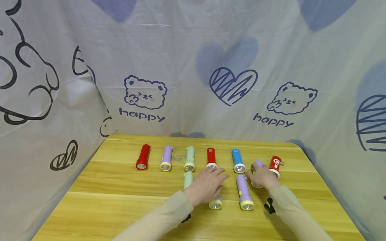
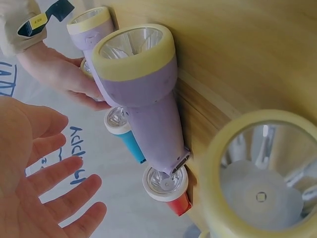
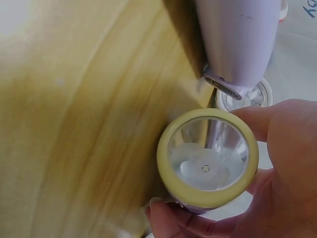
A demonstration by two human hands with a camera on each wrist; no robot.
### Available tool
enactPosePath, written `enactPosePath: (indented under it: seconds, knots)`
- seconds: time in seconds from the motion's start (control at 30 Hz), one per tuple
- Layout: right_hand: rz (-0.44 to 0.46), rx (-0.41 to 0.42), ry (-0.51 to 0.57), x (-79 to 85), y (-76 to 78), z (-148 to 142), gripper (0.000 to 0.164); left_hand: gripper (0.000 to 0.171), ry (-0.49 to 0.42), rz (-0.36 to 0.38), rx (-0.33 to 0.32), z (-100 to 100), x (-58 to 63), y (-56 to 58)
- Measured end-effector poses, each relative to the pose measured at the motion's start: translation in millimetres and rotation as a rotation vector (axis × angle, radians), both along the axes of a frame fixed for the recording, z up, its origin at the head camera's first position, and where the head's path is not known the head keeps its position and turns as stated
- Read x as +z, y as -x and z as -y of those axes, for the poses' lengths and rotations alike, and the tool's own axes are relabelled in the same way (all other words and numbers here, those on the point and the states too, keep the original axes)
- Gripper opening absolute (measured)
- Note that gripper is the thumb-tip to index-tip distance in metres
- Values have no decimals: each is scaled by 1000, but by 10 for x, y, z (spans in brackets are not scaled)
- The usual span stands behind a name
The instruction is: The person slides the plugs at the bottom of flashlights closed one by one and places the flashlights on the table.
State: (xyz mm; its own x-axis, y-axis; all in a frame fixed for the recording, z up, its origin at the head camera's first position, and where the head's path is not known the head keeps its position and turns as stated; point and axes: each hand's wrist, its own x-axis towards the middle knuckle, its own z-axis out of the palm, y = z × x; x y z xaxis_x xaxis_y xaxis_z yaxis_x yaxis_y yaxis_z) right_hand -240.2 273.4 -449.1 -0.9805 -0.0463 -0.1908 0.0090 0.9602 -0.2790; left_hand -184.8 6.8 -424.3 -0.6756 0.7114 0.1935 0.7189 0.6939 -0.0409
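My right hand [image 1: 265, 176] grips a purple flashlight [image 3: 208, 197] with a yellow rim, thumb on one side and fingers curled round the other. Its lens faces the right wrist camera. My left hand [image 1: 206, 184], fingers spread and straight, hovers over another purple flashlight [image 2: 153, 124], holding nothing. In the head view that hand covers most of this flashlight. Just left of it lies a pale green flashlight [image 1: 188, 179], partly behind the forearm. Between the hands rests a third purple flashlight [image 1: 243, 189], its yellow head toward me.
Along the back of the wooden table [image 1: 126, 194] lie a red flashlight [image 1: 144, 155], a purple one [image 1: 167, 154], a pale green one [image 1: 190, 155], a red-and-white one [image 1: 211, 155] and a blue one [image 1: 237, 157]. A red flashlight with prongs [image 1: 275, 163] lies beyond my right hand.
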Motion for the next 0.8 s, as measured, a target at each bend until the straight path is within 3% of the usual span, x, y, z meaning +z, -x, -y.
enactPosePath:
  seconds: [0.3, 0.8]
  knots:
    - [-79, 44, 12, -59, -86, -30, 37, 42, -8, -1, 22, 52, 9, 2]
    - [-254, -7, 169, -38, -245, -58, 37, 42, -20, 16, 41, 67, 18, 13]
